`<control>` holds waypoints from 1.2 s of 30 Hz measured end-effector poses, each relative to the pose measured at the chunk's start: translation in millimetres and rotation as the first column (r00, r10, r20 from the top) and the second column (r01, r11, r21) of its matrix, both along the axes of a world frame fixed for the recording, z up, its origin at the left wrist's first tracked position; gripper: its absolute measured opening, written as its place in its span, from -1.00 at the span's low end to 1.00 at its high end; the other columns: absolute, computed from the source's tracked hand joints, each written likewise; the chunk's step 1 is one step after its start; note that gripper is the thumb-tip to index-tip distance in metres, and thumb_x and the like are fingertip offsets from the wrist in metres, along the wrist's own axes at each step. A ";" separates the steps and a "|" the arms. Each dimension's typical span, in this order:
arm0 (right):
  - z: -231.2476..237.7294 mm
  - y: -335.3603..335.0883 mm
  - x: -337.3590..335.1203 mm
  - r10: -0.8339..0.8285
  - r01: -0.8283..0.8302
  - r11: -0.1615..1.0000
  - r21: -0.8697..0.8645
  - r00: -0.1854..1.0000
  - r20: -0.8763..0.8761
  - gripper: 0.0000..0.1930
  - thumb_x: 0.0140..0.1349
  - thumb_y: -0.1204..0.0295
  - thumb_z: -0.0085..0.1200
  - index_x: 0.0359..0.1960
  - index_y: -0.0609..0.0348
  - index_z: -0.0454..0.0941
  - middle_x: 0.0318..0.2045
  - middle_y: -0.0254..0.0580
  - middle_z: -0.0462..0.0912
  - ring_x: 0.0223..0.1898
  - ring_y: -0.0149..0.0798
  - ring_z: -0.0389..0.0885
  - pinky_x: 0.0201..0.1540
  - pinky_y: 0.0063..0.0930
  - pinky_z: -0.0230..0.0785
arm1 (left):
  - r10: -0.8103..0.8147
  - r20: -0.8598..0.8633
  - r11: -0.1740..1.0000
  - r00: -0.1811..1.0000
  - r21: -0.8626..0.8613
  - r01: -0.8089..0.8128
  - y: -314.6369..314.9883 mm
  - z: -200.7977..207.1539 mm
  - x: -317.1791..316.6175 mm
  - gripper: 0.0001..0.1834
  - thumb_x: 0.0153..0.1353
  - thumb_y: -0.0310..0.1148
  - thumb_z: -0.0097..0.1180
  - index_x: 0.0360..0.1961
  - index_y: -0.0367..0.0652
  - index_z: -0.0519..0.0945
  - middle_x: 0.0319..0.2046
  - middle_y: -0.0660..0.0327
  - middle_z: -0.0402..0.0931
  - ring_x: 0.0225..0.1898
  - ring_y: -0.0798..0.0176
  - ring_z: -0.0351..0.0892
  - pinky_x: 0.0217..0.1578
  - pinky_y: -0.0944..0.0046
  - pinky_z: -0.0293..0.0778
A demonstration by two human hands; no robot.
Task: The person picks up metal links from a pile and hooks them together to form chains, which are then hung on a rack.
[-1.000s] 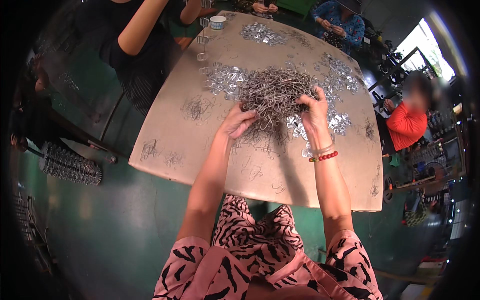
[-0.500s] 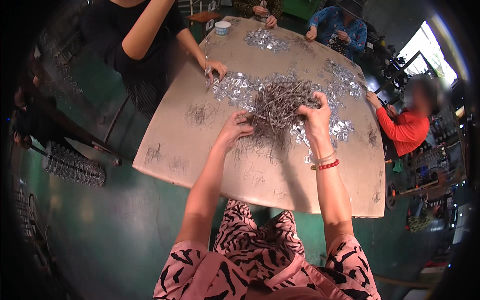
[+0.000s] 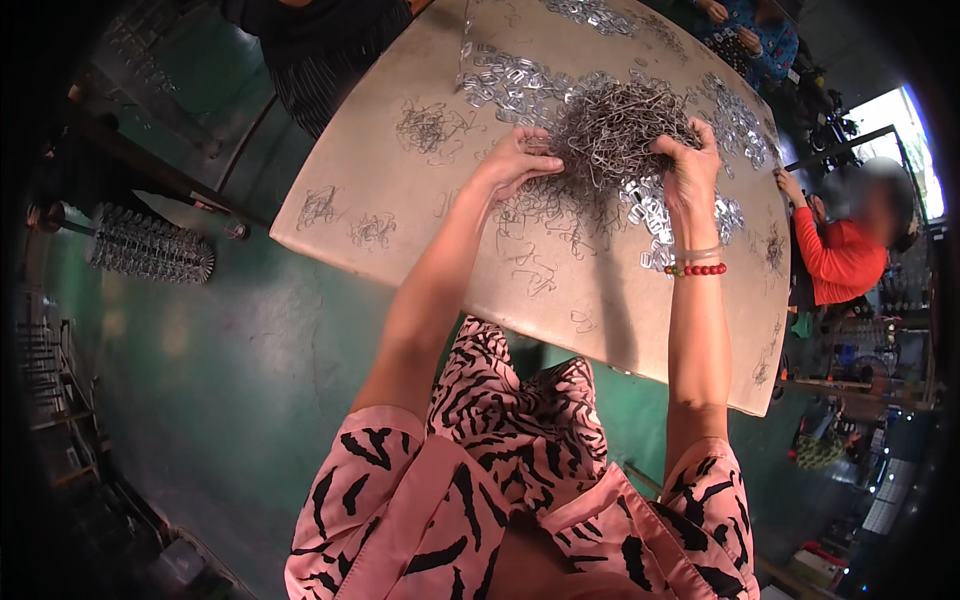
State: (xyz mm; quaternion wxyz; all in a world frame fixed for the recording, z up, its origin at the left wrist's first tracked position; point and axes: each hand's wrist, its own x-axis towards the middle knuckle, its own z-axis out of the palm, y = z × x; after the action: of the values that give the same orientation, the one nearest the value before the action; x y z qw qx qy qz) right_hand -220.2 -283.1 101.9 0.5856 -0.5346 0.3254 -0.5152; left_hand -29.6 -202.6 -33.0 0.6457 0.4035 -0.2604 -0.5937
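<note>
A large tangled clump of thin metal wire hooks (image 3: 622, 128) is between my two hands, above the table (image 3: 400, 240). My right hand (image 3: 692, 168) grips its right side with thumb and fingers bent around the edge. At the left side my left hand (image 3: 522, 163) has its thumb and fingers against the tangle; the fingertips are partly hidden by wire. Loose hooks (image 3: 545, 210) lie on the tabletop below the clump. Flat silvery metal buckles (image 3: 515, 85) are heaped beyond it, with more buckles (image 3: 650, 215) beside my right wrist.
Small heaps of hooks (image 3: 425, 130) dot the table's left side. Around the table are a person in dark clothes (image 3: 330, 50), a person in a blue patterned top (image 3: 755, 45) and a person in red (image 3: 845, 255). A rack of metal parts (image 3: 150, 245) stands at the left.
The view has shifted, so the table sits higher in the picture. The hand of the person in dark clothes has left the buckle heap. My hands still have the clump between them.
</note>
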 end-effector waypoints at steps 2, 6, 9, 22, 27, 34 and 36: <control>-1.9 -8.5 -6.0 -0.001 0.001 1.000 -0.004 1.000 -0.011 -0.51 -0.20 0.88 0.05 -0.16 0.25 0.33 -0.39 -0.13 0.54 -0.43 -0.25 0.55 -0.34 -0.40 0.48 | -0.029 -0.189 0.990 0.982 -0.141 0.002 10.5 22.3 -5.8 -0.39 -0.03 -0.77 0.12 0.05 -0.37 0.16 -0.05 -0.07 0.26 -0.19 0.08 0.55 -0.14 0.26 0.61; 8.7 2.9 -3.7 0.019 -0.019 1.000 -0.011 1.000 -0.007 -0.51 -0.22 0.88 0.05 -0.19 0.24 0.35 -0.41 -0.15 0.55 -0.44 -0.27 0.55 -0.35 -0.42 0.48 | 0.103 0.038 0.994 0.994 0.015 -0.104 9.0 8.3 10.0 -0.40 -0.02 -0.75 0.14 0.06 -0.41 0.20 0.00 -0.12 0.25 -0.07 0.04 0.47 -0.13 0.27 0.60; 26.3 0.1 -6.4 0.029 -0.028 0.998 -0.056 1.000 0.008 -0.53 -0.20 0.87 0.04 -0.18 0.24 0.35 -0.41 -0.15 0.56 -0.44 -0.26 0.56 -0.36 -0.38 0.47 | 0.031 0.210 0.997 0.977 0.063 -0.045 2.4 -5.5 9.6 -0.39 -0.08 -0.74 0.19 0.05 -0.43 0.26 0.03 -0.12 0.25 -0.04 0.05 0.45 -0.08 0.25 0.56; 35.7 -2.7 -9.3 0.101 -0.103 0.994 -0.046 0.994 -0.034 -0.46 -0.27 0.92 0.03 -0.15 0.33 0.30 -0.38 -0.08 0.55 -0.41 -0.22 0.56 -0.31 -0.41 0.49 | -0.058 -0.137 0.990 0.989 -0.137 0.040 4.0 43.3 -4.1 -0.54 -0.04 -0.72 0.16 -0.05 -0.40 0.35 -0.13 -0.04 0.43 -0.25 0.17 0.58 -0.17 0.32 0.57; 24.5 -0.1 -5.9 0.075 -0.080 0.996 -0.043 0.992 -0.100 -0.48 -0.29 0.92 0.05 -0.18 0.33 0.33 -0.43 -0.11 0.55 -0.45 -0.27 0.56 -0.34 -0.45 0.48 | 0.029 -0.051 0.998 0.998 -0.052 -0.032 5.4 14.1 3.4 -0.51 -0.02 -0.74 0.12 -0.02 -0.46 0.27 -0.03 -0.09 0.31 -0.21 0.08 0.57 -0.11 0.26 0.57; 43.4 -6.6 -15.7 0.122 -0.124 0.992 -0.027 0.991 -0.055 -0.50 -0.26 0.90 0.05 -0.19 0.28 0.34 -0.44 -0.13 0.56 -0.48 -0.27 0.55 -0.39 -0.44 0.46 | -0.113 0.350 0.987 0.930 0.146 0.065 4.7 14.2 4.0 -0.41 -0.05 -0.78 0.12 0.07 -0.52 0.24 0.07 -0.13 0.23 -0.19 0.07 0.56 -0.31 0.31 0.66; 53.4 -8.9 -16.8 0.171 -0.171 0.985 -0.017 0.985 -0.010 -0.49 -0.24 0.90 0.05 -0.16 0.26 0.34 -0.42 -0.11 0.57 -0.47 -0.23 0.56 -0.35 -0.41 0.46 | -0.125 0.368 0.984 0.921 0.162 0.069 1.7 21.8 0.3 -0.39 -0.06 -0.78 0.13 0.09 -0.51 0.24 0.04 -0.13 0.29 -0.19 0.08 0.57 -0.33 0.31 0.66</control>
State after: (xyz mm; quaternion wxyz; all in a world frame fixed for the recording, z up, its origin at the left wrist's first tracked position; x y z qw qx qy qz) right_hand -237.0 -292.1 155.3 0.6217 -0.5677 0.2762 -0.4636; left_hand -29.4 -200.8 -11.2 0.5223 0.5424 -0.3551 -0.5540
